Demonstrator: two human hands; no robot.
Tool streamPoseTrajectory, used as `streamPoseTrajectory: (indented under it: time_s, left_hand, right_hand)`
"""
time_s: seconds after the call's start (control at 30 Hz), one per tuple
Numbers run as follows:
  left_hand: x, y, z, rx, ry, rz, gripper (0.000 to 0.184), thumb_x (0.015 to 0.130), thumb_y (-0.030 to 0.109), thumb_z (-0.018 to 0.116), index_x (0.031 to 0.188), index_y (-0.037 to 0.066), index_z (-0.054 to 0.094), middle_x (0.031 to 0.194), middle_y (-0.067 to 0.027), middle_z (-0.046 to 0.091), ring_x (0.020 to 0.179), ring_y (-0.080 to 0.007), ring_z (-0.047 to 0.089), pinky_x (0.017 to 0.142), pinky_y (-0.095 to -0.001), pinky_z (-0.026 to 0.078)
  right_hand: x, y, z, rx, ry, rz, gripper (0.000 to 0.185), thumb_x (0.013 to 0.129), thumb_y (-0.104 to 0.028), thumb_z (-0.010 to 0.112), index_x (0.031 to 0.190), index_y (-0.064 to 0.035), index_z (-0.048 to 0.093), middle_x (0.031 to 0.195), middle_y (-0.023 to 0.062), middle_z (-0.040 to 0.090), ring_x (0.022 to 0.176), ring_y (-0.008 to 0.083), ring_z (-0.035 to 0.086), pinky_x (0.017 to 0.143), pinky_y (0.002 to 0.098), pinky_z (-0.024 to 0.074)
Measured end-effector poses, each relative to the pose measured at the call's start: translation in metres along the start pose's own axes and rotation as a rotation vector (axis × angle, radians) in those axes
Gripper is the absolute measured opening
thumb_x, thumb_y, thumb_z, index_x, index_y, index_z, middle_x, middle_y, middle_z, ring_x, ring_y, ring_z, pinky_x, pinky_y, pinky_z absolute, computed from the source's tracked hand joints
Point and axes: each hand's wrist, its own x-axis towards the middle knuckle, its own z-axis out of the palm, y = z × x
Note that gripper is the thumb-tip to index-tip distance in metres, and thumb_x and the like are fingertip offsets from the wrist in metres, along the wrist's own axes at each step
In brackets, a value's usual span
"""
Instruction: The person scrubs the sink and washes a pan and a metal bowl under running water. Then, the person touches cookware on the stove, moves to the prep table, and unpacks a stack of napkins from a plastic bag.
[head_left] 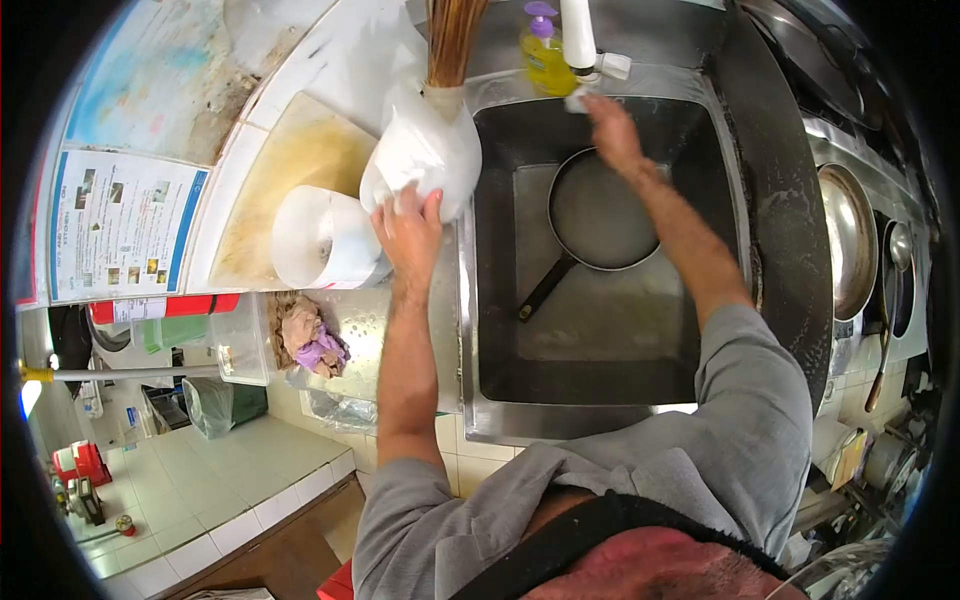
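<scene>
My left hand (pixel 408 230) grips the near side of a white plastic container (pixel 425 150), its thumb to the right and its fingers on the wall. A bundle of thin brown sticks (pixel 455 45) stands up out of that container. My right hand (pixel 612 130) reaches over the back of the sink, just below the white tap (pixel 578 40). Motion smears its fingers, and a small whitish thing (pixel 577 100) at their tips cannot be made out. Below, a round black frying pan (pixel 605 215) lies in the sink (pixel 610 375), its handle pointing to the lower left.
Behind the sink stands a yellow soap bottle (pixel 547 65) with a purple pump. A white tub (pixel 325 240) and crumpled brown and purple cloths (pixel 310 335) sit on the left. On the right are a metal pan lid (pixel 845 240) and a ladle (pixel 898 245).
</scene>
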Motion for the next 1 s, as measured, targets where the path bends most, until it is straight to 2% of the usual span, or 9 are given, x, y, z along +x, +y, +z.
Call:
streamPoseTrajectory:
  time_s: [0.17, 0.23, 0.33, 0.5, 0.6, 0.73, 0.8, 0.9, 1.0]
  left_hand:
    - [-0.041, 0.015, -0.027, -0.011, 0.133, -0.043, 0.026, 0.076, 0.022, 0.07, 0.092, 0.003, 0.062, 0.07, -0.0068, 0.057, 0.071, -0.0255, 0.054, 0.071, -0.04, 0.038]
    - [-0.059, 0.015, -0.028, -0.011, 0.124, -0.114, 0.027, 0.076, 0.024, 0.07, 0.091, 0.002, 0.062, 0.075, -0.0089, 0.06, 0.073, -0.0273, 0.055, 0.073, -0.0405, 0.038]
    - [-0.06, 0.015, -0.019, -0.015, 0.155, -0.199, 0.027, 0.076, 0.025, 0.07, 0.086, 0.001, 0.061, 0.077, -0.0102, 0.062, 0.072, -0.0289, 0.056, 0.072, -0.0411, 0.037]
    - [-0.027, 0.013, -0.001, 0.084, 0.279, -0.178, 0.028, 0.077, 0.026, 0.069, 0.087, 0.001, 0.06, 0.072, -0.0081, 0.059, 0.071, -0.0284, 0.055, 0.07, -0.0413, 0.036]
    - [-0.017, 0.013, 0.012, 0.094, 0.279, -0.204, 0.028, 0.078, 0.027, 0.069, 0.087, 0.003, 0.059, 0.072, -0.0084, 0.059, 0.072, -0.0284, 0.055, 0.07, -0.0417, 0.036]
    - [-0.015, 0.012, 0.019, 0.143, 0.276, -0.203, 0.026, 0.078, 0.025, 0.068, 0.089, 0.004, 0.058, 0.08, -0.0087, 0.059, 0.08, -0.029, 0.054, 0.074, -0.0421, 0.036]
    - [-0.016, 0.018, 0.013, 0.039, 0.363, -0.179, 0.026, 0.078, 0.023, 0.067, 0.094, 0.004, 0.059, 0.09, -0.0101, 0.056, 0.09, -0.03, 0.051, 0.081, -0.0445, 0.034]
    - [-0.003, 0.055, 0.001, -0.09, 0.385, 0.016, 0.032, 0.077, 0.018, 0.067, 0.105, 0.005, 0.057, 0.104, -0.0103, 0.052, 0.099, -0.0311, 0.048, 0.087, -0.0455, 0.033]
    - [0.033, 0.089, 0.005, -0.316, 0.165, 0.251, 0.044, 0.075, 0.018, 0.069, 0.113, 0.005, 0.053, 0.112, -0.0139, 0.05, 0.106, -0.0333, 0.045, 0.092, -0.0457, 0.031]
  right_hand:
    - [0.066, -0.086, 0.055, -0.01, 0.083, -0.13, 0.038, 0.071, 0.003, 0.053, 0.108, -0.0055, 0.057, 0.108, 0.0129, 0.057, 0.102, 0.0324, 0.052, 0.09, 0.0406, 0.0418]
    - [0.089, -0.076, 0.109, -0.36, -0.016, 0.026, 0.029, 0.075, -0.005, 0.051, 0.103, -0.0072, 0.06, 0.103, 0.0125, 0.058, 0.1, 0.0312, 0.052, 0.089, 0.0398, 0.0414]
    - [0.107, -0.099, 0.155, -0.298, -0.205, 0.288, 0.028, 0.076, -0.007, 0.049, 0.103, -0.0034, 0.057, 0.11, 0.0149, 0.055, 0.105, 0.0307, 0.05, 0.088, 0.0409, 0.042]
    - [0.098, -0.127, 0.159, 0.018, -0.469, 0.07, 0.031, 0.07, -0.003, 0.054, 0.1, -0.0026, 0.061, 0.104, 0.0166, 0.059, 0.101, 0.0339, 0.054, 0.093, 0.0447, 0.0391]
    - [0.009, -0.153, 0.138, 0.248, -0.095, -0.128, 0.044, 0.066, 0.006, 0.051, 0.108, -0.0018, 0.06, 0.119, 0.0174, 0.055, 0.115, 0.0338, 0.048, 0.102, 0.0413, 0.0347]
    - [-0.01, -0.139, 0.091, 0.441, -0.172, -0.09, 0.045, 0.068, 0.011, 0.05, 0.109, -0.0035, 0.059, 0.117, 0.0139, 0.056, 0.116, 0.0326, 0.048, 0.101, 0.0396, 0.0361]
    - [-0.015, -0.112, 0.072, 0.503, 0.137, 0.38, 0.045, 0.067, 0.012, 0.049, 0.109, -0.0038, 0.06, 0.111, 0.0166, 0.058, 0.109, 0.0348, 0.053, 0.097, 0.0408, 0.0404]
    - [-0.01, -0.034, -0.006, 0.274, 0.516, 0.435, 0.043, 0.068, 0.012, 0.049, 0.108, 0.0004, 0.058, 0.108, 0.021, 0.059, 0.105, 0.0368, 0.054, 0.094, 0.0419, 0.0415]
    - [0.028, 0.055, -0.08, -0.268, 0.454, 0.306, 0.04, 0.07, 0.006, 0.054, 0.109, -0.0008, 0.058, 0.111, 0.0202, 0.056, 0.107, 0.0379, 0.051, 0.093, 0.044, 0.0401]
